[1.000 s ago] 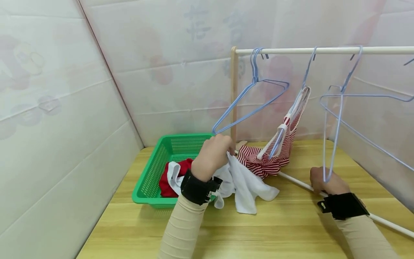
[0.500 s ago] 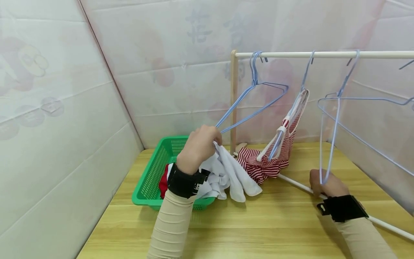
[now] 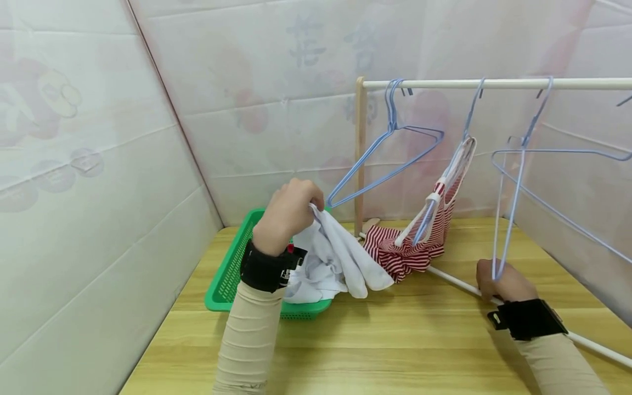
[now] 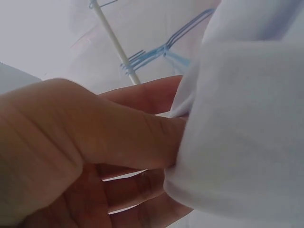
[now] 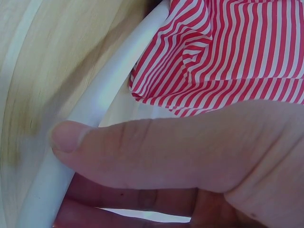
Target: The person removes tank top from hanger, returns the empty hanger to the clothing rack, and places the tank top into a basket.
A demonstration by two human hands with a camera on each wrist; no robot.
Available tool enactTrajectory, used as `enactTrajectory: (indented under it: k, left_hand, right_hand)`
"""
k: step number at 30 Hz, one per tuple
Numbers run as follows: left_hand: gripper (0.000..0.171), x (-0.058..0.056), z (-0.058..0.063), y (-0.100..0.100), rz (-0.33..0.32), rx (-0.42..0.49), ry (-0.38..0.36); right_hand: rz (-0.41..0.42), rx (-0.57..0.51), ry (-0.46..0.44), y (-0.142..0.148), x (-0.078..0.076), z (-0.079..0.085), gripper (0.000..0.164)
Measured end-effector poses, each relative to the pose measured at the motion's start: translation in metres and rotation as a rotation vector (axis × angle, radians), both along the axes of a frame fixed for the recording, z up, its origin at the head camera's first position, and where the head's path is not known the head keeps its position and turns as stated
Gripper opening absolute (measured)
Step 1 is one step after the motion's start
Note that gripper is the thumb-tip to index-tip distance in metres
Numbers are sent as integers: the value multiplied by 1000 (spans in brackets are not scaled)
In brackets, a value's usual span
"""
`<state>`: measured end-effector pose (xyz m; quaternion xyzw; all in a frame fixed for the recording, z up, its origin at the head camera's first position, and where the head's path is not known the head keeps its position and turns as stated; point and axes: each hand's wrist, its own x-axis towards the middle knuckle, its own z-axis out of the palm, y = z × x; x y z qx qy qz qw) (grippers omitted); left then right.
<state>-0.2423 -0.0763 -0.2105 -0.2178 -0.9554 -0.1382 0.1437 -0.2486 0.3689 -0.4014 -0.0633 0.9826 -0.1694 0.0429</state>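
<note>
My left hand (image 3: 288, 211) pinches a white garment (image 3: 336, 260), thumb and fingers curled round a fold of it, lifting it above the green basket (image 3: 232, 274); the cloth hangs down over the basket's right rim. Right of the basket, a red-and-white striped top (image 3: 410, 249) hangs from a blue hanger (image 3: 444, 175) on the rack's top rail (image 3: 494, 84). Farther right, my right hand (image 3: 503, 282) grips the rack's white bottom bar (image 5: 95, 109), thumb lying across it.
</note>
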Motion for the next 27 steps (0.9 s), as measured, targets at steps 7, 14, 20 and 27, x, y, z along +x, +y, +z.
enactTrajectory:
  k: [7,14,20,27]
  left_hand:
    - [37,0,10,-16,19,10,24]
    - [35,0,13,-31,58,15,22]
    - [37,-3,14,-43,80,53,25]
    - [40,-6,18,-56,122,84,35]
  right_hand:
    - [-18,-96,77,0,7,-2,25]
    - [-24,-53,50,1,4,1,25]
    - [-23,-20,25,2,4,-2,24]
    - [-47,-20,-17,2,5,-5,23]
